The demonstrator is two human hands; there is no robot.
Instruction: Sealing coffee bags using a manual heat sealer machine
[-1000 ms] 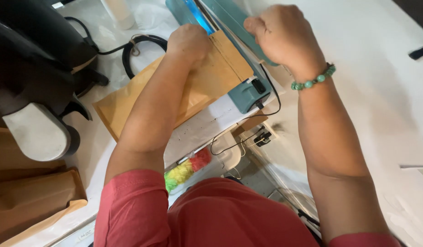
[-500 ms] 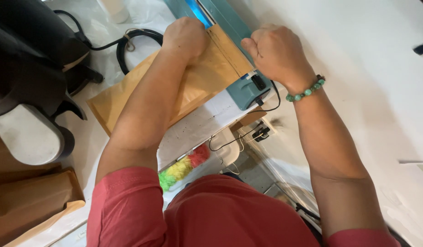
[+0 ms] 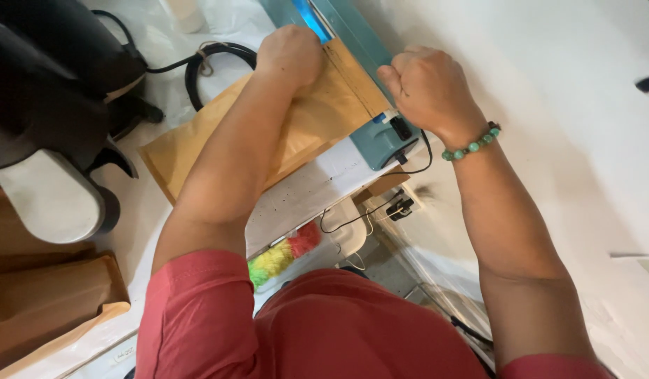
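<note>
Right hand lower, white table.

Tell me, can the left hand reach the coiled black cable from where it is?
Probably yes. The left hand rests on the brown envelope, and the coiled black cable lies just beside it on the white table, with nothing in between.
</note>
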